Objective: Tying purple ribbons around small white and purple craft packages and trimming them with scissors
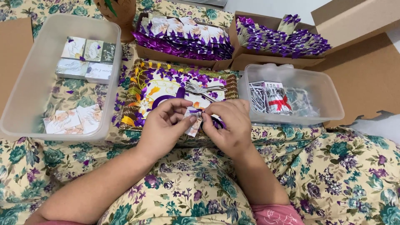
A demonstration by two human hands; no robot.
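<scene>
My left hand (164, 125) and my right hand (229, 125) meet over a colourful floral tin tray (137, 98), both pinching a small white card tag (193, 127) with a purple ribbon bit at its top. The tag hangs between my fingertips, partly hidden by them. Metal hole-punch pliers (204, 89) lie on the tray just beyond my hands, among scattered purple ribbon scraps (196, 77).
A clear plastic tub (25, 104) at left holds small printed cards (85, 58). Another clear tub (329, 104) at right holds packets of twist ties (273, 98). Two cardboard boxes (183, 60) (271, 60) behind hold finished tags with purple bows. Floral cloth covers the lap and floor.
</scene>
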